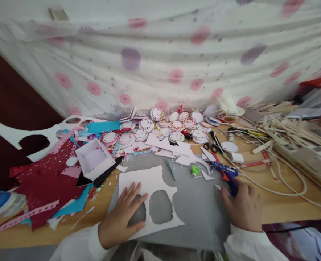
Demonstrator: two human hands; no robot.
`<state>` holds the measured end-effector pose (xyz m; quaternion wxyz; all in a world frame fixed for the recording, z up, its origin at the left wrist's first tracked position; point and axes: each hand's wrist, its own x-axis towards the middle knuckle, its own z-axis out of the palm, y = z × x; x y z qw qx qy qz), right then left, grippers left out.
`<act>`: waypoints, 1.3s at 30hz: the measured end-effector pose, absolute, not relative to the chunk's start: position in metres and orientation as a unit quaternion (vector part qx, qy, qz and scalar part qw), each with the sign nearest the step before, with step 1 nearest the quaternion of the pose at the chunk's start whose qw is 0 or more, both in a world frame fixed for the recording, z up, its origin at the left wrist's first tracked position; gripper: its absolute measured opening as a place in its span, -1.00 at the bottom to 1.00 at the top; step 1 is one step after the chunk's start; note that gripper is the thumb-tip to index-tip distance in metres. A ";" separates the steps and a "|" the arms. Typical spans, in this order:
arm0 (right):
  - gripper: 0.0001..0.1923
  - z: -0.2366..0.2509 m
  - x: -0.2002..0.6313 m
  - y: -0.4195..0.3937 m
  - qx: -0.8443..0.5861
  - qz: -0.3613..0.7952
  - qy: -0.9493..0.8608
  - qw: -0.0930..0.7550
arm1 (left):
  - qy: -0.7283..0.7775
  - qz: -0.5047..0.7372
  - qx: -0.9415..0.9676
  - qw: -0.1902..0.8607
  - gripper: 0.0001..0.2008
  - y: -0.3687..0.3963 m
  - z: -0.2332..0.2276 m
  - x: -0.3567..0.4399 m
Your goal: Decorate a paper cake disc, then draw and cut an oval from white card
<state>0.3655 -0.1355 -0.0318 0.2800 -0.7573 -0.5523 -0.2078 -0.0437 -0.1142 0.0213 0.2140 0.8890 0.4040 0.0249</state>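
Left hand (123, 214), spread, rests on white card (152, 178), likely light, stiffish, best held at its far-left corner; right hand (244, 207) curls by blue glue gun (230, 172), grip unclear.

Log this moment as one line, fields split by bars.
Left hand: spread on holed white card | Right hand: at handle of blue glue gun, grip unclear | Under card: grey mat | Behind: spotted discs
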 end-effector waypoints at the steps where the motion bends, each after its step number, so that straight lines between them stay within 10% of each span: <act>1: -0.53 -0.036 0.376 -0.137 -0.764 -0.211 -0.553 0.258 | 0.400 0.038 0.892 0.208 -0.29 -0.120 0.014 -0.041; 6: -0.65 -0.049 0.407 -0.139 -0.768 -0.192 -0.566 0.232 | 0.414 0.144 0.883 0.169 -0.48 -0.122 0.012 -0.029; 14: -0.70 -0.010 0.388 -0.119 -0.713 -0.207 -0.628 0.233 | 0.601 0.211 0.752 -0.172 -0.70 -0.054 0.047 -0.109; 19: -0.76 0.034 0.328 -0.049 -0.582 -0.055 -0.777 0.235 | 0.589 0.203 0.761 -0.182 -0.79 -0.033 0.065 -0.138; 22: -0.67 0.048 0.292 0.007 -0.597 0.004 -0.800 0.060 | 0.563 0.161 0.797 -0.147 -0.77 -0.026 0.067 -0.138; 39: -0.70 0.031 0.230 0.095 -0.587 -0.006 -0.804 -0.093 | 0.592 0.152 0.785 -0.099 -0.71 0.038 0.092 -0.108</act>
